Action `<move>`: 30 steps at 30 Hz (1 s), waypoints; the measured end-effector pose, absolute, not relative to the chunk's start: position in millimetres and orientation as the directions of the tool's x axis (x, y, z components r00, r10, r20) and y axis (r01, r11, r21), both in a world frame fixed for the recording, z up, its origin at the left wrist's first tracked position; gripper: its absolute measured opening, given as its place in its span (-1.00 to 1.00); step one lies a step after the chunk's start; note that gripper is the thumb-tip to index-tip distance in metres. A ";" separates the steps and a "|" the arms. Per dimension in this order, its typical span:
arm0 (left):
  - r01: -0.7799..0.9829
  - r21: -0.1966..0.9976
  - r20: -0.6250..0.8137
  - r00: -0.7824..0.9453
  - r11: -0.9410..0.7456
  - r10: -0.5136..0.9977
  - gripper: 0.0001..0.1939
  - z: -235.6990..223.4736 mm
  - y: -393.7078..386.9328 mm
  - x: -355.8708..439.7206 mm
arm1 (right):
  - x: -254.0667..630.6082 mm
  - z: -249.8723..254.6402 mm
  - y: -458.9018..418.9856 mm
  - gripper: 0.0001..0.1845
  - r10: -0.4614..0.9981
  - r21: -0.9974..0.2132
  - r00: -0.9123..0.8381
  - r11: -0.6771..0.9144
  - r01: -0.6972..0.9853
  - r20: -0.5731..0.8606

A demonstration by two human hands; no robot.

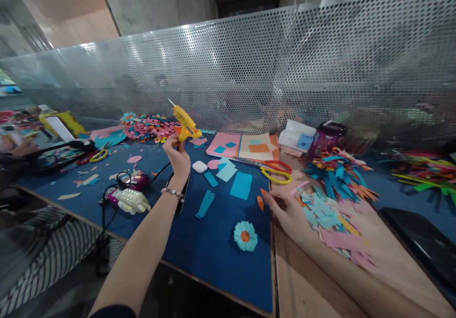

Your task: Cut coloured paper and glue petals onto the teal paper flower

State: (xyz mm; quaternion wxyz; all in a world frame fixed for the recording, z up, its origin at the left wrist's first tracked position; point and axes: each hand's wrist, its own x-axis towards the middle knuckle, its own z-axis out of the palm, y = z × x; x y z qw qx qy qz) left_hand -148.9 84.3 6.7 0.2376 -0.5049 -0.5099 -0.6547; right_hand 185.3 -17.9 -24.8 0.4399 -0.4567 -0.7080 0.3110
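My left hand [178, 156] is wrapped round the handle of a yellow hot glue gun [185, 122], raised above the table with its nozzle tilted up and to the left. My right hand [289, 209] rests near the seam of the table, fingertips pinched at a small orange paper piece [264, 192]. Just below those fingers lies another orange paper piece [260, 203]. A light-blue paper flower [245, 236] with an orange centre sits on the blue tabletop between my arms. Blue paper pieces [241, 185] lie between my hands.
Scissors [276, 172] with red and yellow handles lie behind my right hand. Paper strips [322, 209] are piled to its right. A power strip [130, 199] with cords and a phone [183, 198] lie near my left arm. A perforated metal panel [221, 71] stands behind. Another person sits at left.
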 end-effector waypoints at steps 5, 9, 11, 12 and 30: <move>0.829 0.441 0.897 -0.387 -0.345 0.215 -0.87 5.9 84.8 -149.3 | 186.0 -24.9 -18.0 -0.73 0.920 -0.836 -0.196 0.392 0.384 0.341; 0.833 0.431 0.901 -0.381 -0.346 0.206 -0.87 4.8 85.2 -150.4 | 186.1 -25.7 -17.0 -0.72 0.921 -0.834 -0.193 0.387 0.394 0.337; 0.834 0.434 0.901 -0.389 -0.342 0.194 -0.86 4.1 85.5 -150.9 | 186.1 -26.3 -16.6 -0.73 0.921 -0.834 -0.193 0.388 0.392 0.337; 0.834 0.436 0.900 -0.394 -0.339 0.189 -0.85 4.0 85.6 -151.1 | 186.2 -26.6 -16.4 -0.73 0.922 -0.837 -0.196 0.386 0.388 0.334; 0.856 0.472 0.431 -0.432 0.210 0.792 -0.73 -15.0 83.1 -170.0 | 185.0 -25.6 -16.5 -0.69 0.933 -0.852 -0.197 0.356 0.383 0.302</move>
